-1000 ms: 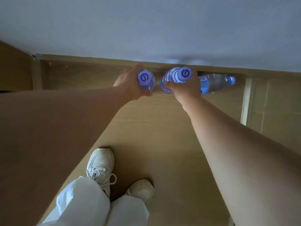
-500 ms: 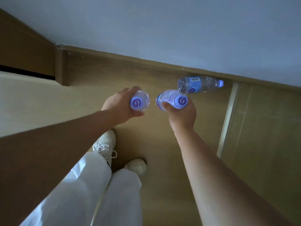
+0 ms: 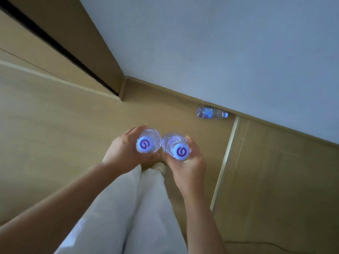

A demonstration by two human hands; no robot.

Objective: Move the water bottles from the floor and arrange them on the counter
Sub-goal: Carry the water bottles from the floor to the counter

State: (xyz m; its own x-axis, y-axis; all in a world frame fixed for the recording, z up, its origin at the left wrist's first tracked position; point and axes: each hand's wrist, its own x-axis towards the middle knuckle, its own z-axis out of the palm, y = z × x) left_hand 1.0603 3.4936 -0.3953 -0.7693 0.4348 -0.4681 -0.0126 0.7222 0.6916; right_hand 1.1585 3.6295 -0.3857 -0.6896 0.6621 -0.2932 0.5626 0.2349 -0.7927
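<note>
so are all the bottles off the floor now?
No, one water bottle lies on its side on the floor by the wall.

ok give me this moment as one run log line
left hand: grips bottle | right hand: grips second bottle | third bottle: lying on floor by wall | counter: not in view

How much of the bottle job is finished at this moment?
Done: nothing seen on a counter; none is in view. In hand: the left hand grips one bottle, the right hand another. Left: a third bottle lies on the floor by the wall.
</note>
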